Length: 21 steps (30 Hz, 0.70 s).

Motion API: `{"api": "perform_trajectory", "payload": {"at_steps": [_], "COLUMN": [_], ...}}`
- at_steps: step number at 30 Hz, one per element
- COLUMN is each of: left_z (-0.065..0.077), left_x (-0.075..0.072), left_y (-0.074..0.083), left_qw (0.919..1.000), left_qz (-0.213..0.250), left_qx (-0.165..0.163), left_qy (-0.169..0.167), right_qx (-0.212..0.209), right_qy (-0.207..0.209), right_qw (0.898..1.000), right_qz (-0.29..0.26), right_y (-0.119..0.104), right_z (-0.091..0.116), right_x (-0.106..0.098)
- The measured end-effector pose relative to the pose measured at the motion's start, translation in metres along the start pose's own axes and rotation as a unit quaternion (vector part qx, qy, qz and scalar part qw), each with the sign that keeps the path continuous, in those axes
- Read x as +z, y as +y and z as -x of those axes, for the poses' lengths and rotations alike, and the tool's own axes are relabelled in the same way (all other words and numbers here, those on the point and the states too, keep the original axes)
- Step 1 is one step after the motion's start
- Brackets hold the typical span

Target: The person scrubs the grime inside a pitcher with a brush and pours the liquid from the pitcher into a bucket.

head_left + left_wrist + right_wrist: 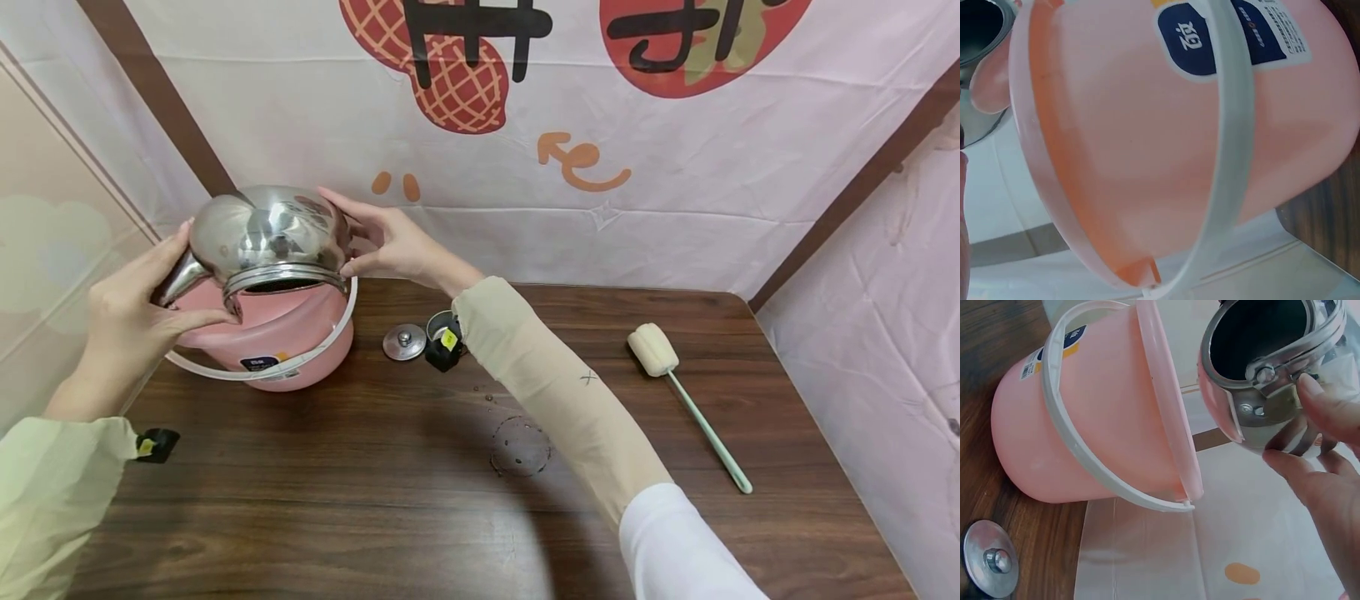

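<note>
A shiny stainless-steel kettle is tipped mouth-down above a pink bucket, its opening facing downward and toward me. My left hand grips it at the spout side, with the thumb below and the fingers behind. On the opposite side my right hand holds the body between thumb and fingers, as the right wrist view also shows near the rim of the kettle's dark mouth. Only the thumb and a sliver of the left hand appear in the left wrist view. No liquid stream is visible.
The bucket's white handle hangs down its front. A round metal lid lies right of the bucket, beside a black wrist camera. A sponge brush lies at the right. A wet ring marks the wooden table.
</note>
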<state>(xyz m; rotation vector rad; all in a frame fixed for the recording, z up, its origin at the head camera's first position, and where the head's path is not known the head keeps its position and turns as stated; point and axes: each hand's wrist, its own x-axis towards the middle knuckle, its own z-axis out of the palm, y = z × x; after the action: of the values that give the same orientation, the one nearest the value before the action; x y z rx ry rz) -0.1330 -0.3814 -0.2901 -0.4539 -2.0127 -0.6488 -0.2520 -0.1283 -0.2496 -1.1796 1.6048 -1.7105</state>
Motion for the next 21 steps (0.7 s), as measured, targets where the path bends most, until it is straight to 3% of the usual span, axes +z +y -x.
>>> {"api": "perform_trajectory", "payload": {"at_steps": [9, 16, 21], "left_z": [-0.006, -0.015, -0.012], "left_x": [0.007, 0.015, 0.02], "left_y": [0.015, 0.034, 0.03], "left_qw": [0.9988, 0.9881, 0.9916], "left_qz": [0.047, 0.153, 0.129], "left_qx": [0.01, 0.013, 0.007], "left_qy": [0.005, 0.004, 0.0], "right_qx": [0.026, 0.039, 0.031], "right_qy": [0.006, 0.011, 0.005], "right_qw": [0.999, 0.996, 0.991], "right_qz": [0.046, 0.086, 0.128], "right_y": [-0.008, -0.01, -0.01], "right_z": [0.018, 0.034, 0.043], "right_x": [-0.009, -0.014, -0.017]}}
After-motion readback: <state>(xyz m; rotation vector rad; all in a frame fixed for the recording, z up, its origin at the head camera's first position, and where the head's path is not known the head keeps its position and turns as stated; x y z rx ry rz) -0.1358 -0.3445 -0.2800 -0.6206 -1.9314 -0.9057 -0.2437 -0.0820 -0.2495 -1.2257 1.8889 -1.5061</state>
